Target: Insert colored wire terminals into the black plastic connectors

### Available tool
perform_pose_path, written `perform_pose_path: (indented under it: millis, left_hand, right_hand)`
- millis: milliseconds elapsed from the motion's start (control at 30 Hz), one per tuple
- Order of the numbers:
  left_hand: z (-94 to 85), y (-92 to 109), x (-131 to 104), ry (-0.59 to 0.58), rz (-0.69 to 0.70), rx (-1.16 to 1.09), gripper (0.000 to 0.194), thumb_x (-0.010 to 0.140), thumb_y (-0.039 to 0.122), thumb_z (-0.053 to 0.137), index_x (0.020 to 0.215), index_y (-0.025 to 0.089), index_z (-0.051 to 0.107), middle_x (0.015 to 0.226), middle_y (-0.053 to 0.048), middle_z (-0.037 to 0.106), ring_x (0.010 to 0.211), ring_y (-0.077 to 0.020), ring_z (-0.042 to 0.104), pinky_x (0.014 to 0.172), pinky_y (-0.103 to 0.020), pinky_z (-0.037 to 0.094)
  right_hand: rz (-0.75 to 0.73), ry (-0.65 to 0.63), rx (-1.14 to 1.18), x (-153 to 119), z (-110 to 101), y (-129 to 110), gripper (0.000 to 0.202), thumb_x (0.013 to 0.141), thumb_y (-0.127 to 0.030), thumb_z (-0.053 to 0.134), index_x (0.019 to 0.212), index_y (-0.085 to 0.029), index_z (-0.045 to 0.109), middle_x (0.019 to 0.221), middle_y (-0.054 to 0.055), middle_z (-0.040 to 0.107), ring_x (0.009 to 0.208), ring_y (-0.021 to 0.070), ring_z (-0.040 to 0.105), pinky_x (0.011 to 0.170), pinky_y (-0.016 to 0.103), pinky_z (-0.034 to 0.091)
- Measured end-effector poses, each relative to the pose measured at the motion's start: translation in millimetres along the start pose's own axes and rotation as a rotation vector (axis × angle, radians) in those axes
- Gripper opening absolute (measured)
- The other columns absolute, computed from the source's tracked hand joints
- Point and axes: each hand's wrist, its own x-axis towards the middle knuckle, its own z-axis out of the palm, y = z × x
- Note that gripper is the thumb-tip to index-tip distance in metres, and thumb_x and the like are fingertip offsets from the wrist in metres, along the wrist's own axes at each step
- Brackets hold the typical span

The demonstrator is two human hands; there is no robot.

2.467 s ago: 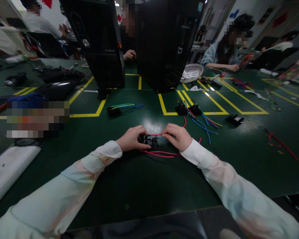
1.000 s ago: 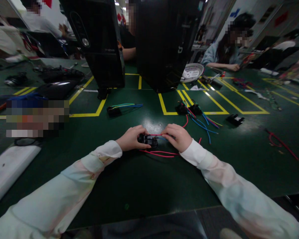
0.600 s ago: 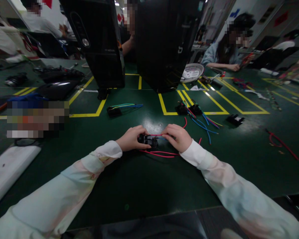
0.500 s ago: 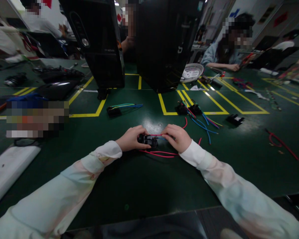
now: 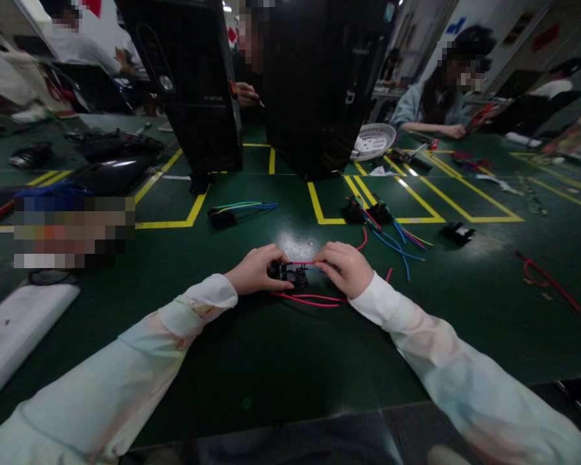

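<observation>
My left hand (image 5: 257,270) is closed around the left end of a small black plastic part (image 5: 296,276), thumb along its near side. My right hand (image 5: 345,265) pinches a thin red wire (image 5: 301,263) that runs along the far edge of that part. A blue wire also shows between the part and my right fingers. Just below, loose red wires (image 5: 314,301) lie on the green table (image 5: 271,361). Another short red wire (image 5: 363,239) sticks out beyond my right hand.
Two tall black cases (image 5: 203,97) stand at the back. Similar black parts with coloured wires (image 5: 380,212) lie ahead, and a bare one (image 5: 458,234) to the right. A white power strip (image 5: 24,329) is at left. A basket (image 5: 375,141) and co-workers (image 5: 438,103) are farther off.
My hands and the black part stay almost still. The short red wire beyond my right hand has shifted slightly. Behind the cases, a co-worker's hand has lowered into clearer view.
</observation>
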Motion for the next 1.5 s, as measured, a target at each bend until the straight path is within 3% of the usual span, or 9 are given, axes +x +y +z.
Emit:
perform_pose_path:
  millis: [1500]
  left_hand:
    - [0.8,-2.7,-0.2,0.007,0.006,0.014,0.042,0.066,0.053,0.064,0.086,0.018,0.055,0.086,-0.002,0.05,0.075,-0.0162,0.046,0.065,-0.027,0.035]
  right_hand:
    - [0.028,-0.028,-0.074,-0.2,-1.9,-4.1,0.016,0.088,-0.023,0.044,0.084,-0.018,0.058,0.081,0.004,0.059,0.076,0.0157,0.051,0.066,0.027,0.033]
